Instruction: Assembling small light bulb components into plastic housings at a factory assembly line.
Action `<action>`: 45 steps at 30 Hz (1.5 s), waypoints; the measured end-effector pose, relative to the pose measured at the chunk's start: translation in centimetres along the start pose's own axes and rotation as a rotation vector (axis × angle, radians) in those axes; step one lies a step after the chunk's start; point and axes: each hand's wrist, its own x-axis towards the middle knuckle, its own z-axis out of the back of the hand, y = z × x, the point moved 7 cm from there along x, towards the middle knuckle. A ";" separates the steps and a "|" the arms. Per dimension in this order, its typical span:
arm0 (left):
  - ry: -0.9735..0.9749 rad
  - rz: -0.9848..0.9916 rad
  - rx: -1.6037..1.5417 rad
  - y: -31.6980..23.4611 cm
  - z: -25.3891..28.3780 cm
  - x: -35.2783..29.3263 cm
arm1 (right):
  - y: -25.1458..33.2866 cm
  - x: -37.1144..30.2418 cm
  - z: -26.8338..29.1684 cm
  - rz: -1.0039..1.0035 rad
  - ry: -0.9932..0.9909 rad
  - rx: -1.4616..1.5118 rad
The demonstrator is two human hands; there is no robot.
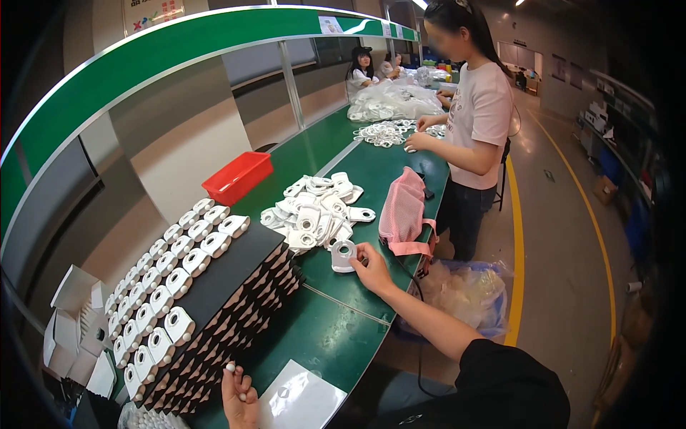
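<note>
My right hand [373, 269] grips a flat white plastic piece [344, 256] with a round hole, by its right edge, just above the green table. Beyond it lies a loose heap of similar white pieces [314, 211]. Low in the view, my left hand [241, 399] is closed, palm up, on small white round knobs [230, 367]; one shows at the fingertips, another lower in the fingers. Beside that hand rises a tall stack of black trays [221, 286]. Rows of white pieces [158, 300], each with a round white knob at its end, lie on the top tray.
A red bin [238, 178] stands behind the heap. A pink mesh bag [404, 209] lies at the table's right edge. Open white boxes [75, 325] are at far left; a white sheet [304, 397] lies near me. A co-worker [477, 107] handles white rings [384, 134] farther along.
</note>
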 end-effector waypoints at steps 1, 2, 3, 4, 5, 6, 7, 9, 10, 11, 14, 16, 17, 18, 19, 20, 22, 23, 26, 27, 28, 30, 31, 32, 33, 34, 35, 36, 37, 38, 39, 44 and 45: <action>0.040 0.005 -0.002 0.0 -0.2 0.0 | 0.0 0.0 0.0 -0.001 -0.003 -0.003; 0.080 0.010 -0.004 0.0 -0.4 0.0 | -0.1 0.0 0.1 -0.003 -0.003 -0.003; 0.079 0.011 -0.003 0.0 -0.4 0.0 | -0.1 0.0 -0.1 0.007 0.007 0.005; 0.058 0.007 -0.014 0.0 -0.3 0.0 | 0.0 0.0 -0.2 0.017 0.018 0.014; 0.036 0.004 -0.025 0.0 -0.2 0.0 | 0.0 -0.1 -0.2 0.015 0.019 0.015; 0.037 0.002 -0.024 -0.1 -0.1 0.0 | 0.0 0.0 -0.1 0.009 0.018 0.000; 0.072 0.014 -0.022 0.0 0.0 0.1 | 0.0 0.0 0.0 0.003 0.017 -0.015; 0.108 0.024 -0.019 0.1 -0.3 0.2 | -0.3 -0.2 0.1 0.001 0.018 -0.003; 0.061 0.022 -0.013 0.2 -0.1 0.2 | -0.4 -0.1 0.1 -0.002 0.019 0.007; 0.014 0.021 -0.007 0.3 0.1 0.2 | -0.4 0.0 0.1 0.000 0.019 0.008; -0.028 -0.024 0.058 -0.1 -0.2 -0.4 | -0.3 -0.1 -0.2 -0.006 0.029 -0.004; 0.014 -0.043 0.057 -0.1 -0.4 -0.2 | 0.3 0.1 -0.1 0.008 0.031 -0.012; 0.059 -0.066 0.061 -0.2 -0.6 -0.1 | 0.4 0.0 -0.2 0.009 0.037 -0.017; 0.056 -0.064 0.054 -0.2 -0.3 -0.2 | 0.3 -0.1 -0.3 0.000 0.039 -0.001; 0.080 -0.062 0.053 -0.3 -0.3 -0.1 | 0.3 0.0 -0.2 -0.006 0.038 0.014; 0.104 -0.060 0.053 -0.2 -0.5 -0.2 | 0.2 0.0 -0.1 0.000 0.040 0.007; 0.067 -0.072 0.060 -0.4 -0.5 -0.4 | 0.0 -0.2 -0.1 0.002 0.034 0.009; 0.105 -0.071 0.052 -0.4 -0.5 -0.3 | -0.1 -0.1 -0.1 -0.011 0.039 0.013; 0.130 -0.069 0.064 -0.3 -0.7 -0.4 | -0.2 -0.2 -0.1 -0.002 0.037 -0.007; 0.118 -0.070 0.085 -0.3 -0.8 -0.5 | 0.0 -0.3 -0.1 -0.004 0.039 -0.010; 0.115 -0.067 0.082 -0.3 -0.9 -0.5 | 0.2 -0.3 0.0 -0.007 0.031 -0.007; 0.037 -0.038 0.073 0.0 -0.6 -0.5 | 0.3 -0.2 0.0 -0.008 0.025 -0.011; 0.038 -0.034 0.066 0.0 -0.6 -0.5 | 0.1 -0.1 -0.1 0.002 0.031 -0.005; 0.040 -0.018 0.050 0.1 -0.6 -0.5 | -0.1 0.0 -0.2 0.013 0.037 0.000; 0.042 -0.002 0.034 0.1 -0.5 -0.4 | -0.3 -0.2 -0.2 0.018 0.030 0.000; 0.044 0.001 0.023 0.1 -0.4 -0.1 | -0.4 -0.1 -0.2 0.024 0.034 -0.010; 0.060 0.015 0.021 0.2 -0.4 0.1 | -0.4 0.0 -0.2 0.017 0.034 0.016; 0.073 0.027 0.023 0.3 -0.5 0.1 | -0.6 0.0 -0.3 0.008 0.035 0.046; 0.027 0.016 0.028 0.2 -0.6 -0.1 | -0.7 0.0 -0.6 0.003 0.045 0.050; 0.027 0.016 0.022 0.3 -0.6 -0.1 | -0.8 0.2 -0.4 0.006 0.049 0.046; 0.058 0.013 0.025 0.3 -0.5 0.0 | -0.6 0.1 -0.4 0.005 0.052 0.033; 0.081 -0.028 0.081 -0.1 -0.6 0.0 | -0.4 0.3 -0.5 0.030 0.055 0.007; 0.100 -0.037 0.105 -0.2 -0.8 -0.1 | -0.4 0.3 -0.5 0.034 0.056 0.010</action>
